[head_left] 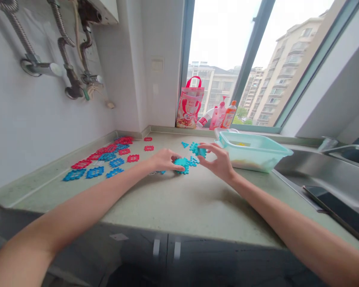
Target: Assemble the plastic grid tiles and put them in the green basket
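My left hand (166, 160) has its thumb and fingers closed around a turquoise interlocking plastic tile (182, 164) with notched edges, low over the counter. To its right, my right hand (217, 159) pinches another turquoise tile (197, 149) between thumb and fingers. A small turquoise triangular piece (184, 145) lies just behind the hands, and a further turquoise piece (194, 161) shows between them. Part of a blue piece (160, 172) is hidden under my left hand.
Red tiles (81, 164) and blue tiles (95, 172) are spread along the wall at left. A pale green plastic tub (254, 155) stands right of my hands. Beyond it is a steel sink (311, 169), with a phone (338, 209) at its front edge. Bottles (218, 116) and a bag (190, 105) line the windowsill.
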`<state>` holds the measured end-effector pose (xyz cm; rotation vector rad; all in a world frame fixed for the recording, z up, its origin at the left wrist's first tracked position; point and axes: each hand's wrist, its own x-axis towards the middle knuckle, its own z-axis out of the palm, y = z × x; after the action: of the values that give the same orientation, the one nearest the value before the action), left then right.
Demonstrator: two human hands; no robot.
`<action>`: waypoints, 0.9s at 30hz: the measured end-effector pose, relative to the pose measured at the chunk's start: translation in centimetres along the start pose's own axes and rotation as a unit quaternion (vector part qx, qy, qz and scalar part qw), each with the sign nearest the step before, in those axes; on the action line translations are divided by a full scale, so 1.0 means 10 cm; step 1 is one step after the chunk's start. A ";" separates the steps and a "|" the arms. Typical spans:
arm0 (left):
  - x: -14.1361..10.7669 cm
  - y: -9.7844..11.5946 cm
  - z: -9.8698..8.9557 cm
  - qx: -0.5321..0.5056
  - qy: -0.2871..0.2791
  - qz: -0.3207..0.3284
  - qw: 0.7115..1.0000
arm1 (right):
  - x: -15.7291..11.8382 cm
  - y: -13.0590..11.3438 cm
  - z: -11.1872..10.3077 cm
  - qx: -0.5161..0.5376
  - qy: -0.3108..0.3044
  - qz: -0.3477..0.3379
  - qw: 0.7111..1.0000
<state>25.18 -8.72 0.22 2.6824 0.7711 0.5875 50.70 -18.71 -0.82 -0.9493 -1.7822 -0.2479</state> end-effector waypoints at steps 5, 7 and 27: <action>-0.06 0.07 0.06 -0.005 -0.010 0.001 1.000 | 0.08 -0.05 -0.05 -0.004 -0.022 0.001 1.000; -0.07 0.10 0.10 -0.025 -0.002 -0.007 1.000 | 0.06 -0.08 -0.08 -0.001 -0.027 0.003 1.000; -0.11 0.05 -0.32 0.022 -0.080 0.042 0.996 | -0.12 -0.12 0.08 0.095 -0.305 0.072 0.945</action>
<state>23.11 -9.25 2.93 2.7717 0.6389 0.3725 49.43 -19.66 -1.88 -1.0807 -2.2283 0.3463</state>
